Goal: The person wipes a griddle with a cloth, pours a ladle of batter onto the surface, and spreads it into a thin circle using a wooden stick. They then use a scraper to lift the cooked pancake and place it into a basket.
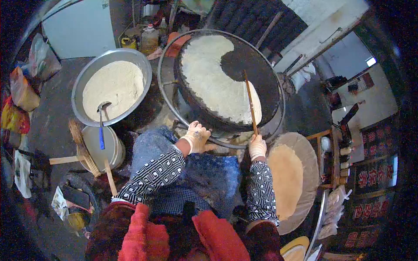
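Observation:
My right hand (257, 147), in a thin pale glove, is closed round the near end of a long wooden spreader (249, 98). The spreader's blade lies across the right edge of pale batter (204, 74) on a round black griddle (239, 56). The batter forms a curved band over the left and front of the griddle, with dark surface bare at the centre and right. My left hand (197, 137), also gloved, has its fingers curled at the front of the metal ring (163, 89) around the griddle; some fingers are hidden.
To the left stands a metal basin (148, 71) of batter with a blue-handled ladle (101, 126) in it. Below is a bucket (117, 150) with a brush (82, 148) and wooden sticks. A finished flatbread (285, 182) lies on a round tray (307, 187) at right.

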A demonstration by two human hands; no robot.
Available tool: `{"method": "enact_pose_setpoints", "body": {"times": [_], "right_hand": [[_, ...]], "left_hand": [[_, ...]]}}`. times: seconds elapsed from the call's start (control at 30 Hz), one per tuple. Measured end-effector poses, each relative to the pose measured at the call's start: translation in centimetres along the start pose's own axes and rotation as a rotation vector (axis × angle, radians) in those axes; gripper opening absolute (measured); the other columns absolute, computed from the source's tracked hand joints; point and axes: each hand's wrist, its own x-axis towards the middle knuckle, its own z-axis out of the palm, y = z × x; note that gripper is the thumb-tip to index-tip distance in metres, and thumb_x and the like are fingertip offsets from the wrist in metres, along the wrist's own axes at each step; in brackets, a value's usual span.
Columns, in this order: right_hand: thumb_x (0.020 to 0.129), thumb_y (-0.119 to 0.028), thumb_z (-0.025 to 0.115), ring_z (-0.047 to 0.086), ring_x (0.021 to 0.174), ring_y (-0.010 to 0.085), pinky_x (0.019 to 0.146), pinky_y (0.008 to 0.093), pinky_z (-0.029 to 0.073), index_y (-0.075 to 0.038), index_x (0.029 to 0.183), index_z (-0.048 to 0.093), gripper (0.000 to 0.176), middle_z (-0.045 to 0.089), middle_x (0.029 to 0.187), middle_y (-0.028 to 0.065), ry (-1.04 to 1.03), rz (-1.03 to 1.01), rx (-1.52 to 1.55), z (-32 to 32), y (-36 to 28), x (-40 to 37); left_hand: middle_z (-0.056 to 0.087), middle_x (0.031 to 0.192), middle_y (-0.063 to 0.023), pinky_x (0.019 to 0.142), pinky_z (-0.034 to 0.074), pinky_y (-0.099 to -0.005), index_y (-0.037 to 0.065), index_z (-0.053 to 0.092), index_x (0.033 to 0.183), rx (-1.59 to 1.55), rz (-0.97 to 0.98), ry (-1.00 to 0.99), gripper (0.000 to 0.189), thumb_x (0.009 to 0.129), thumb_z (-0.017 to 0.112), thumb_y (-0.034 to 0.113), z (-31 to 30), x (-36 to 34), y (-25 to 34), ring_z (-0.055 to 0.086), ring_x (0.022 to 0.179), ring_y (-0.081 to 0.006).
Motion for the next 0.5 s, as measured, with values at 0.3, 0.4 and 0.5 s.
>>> {"method": "enact_pose_setpoints", "body": {"times": [0.3,0.4,0.5], "right_hand": [[0.093,-0.034,0.042,0.059,0.066,0.0405,0.056,0.0514,0.045,-0.003,0.086,0.049,0.033,0.061,0.074,0.0230,-0.142,0.027,-0.003,-0.2,0.4,-0.4],[0.092,-0.029,0.045,0.057,0.066,0.0430,0.060,0.0539,0.044,-0.003,0.085,0.051,0.028,0.058,0.068,0.0237,0.040,-0.052,-0.066,-0.7,-0.1,1.1],[0.092,-0.035,0.043,0.060,0.067,0.0426,0.059,0.0521,0.047,-0.004,0.092,0.047,0.031,0.059,0.069,0.0253,-0.129,-0.094,-0.134,-1.2,-1.0,0.0]], "left_hand": [[0.065,0.091,-0.0156,0.102,0.028,-0.0467,0.006,0.067,0.089,0.015,0.029,0.120,0.060,0.081,0.046,0.062,0.1,-0.4,-3.4,0.057,0.098,-0.0344],[0.066,0.086,-0.0144,0.100,0.031,-0.0452,0.007,0.068,0.085,0.001,0.010,0.085,0.059,0.081,0.046,0.061,-0.6,-0.2,-4.5,0.058,0.095,-0.0330],[0.066,0.082,-0.0131,0.098,0.033,-0.0434,0.008,0.069,0.081,0.069,-0.013,0.106,0.059,0.080,0.046,0.062,-0.4,-0.2,-5.8,0.058,0.093,-0.0312]]}}
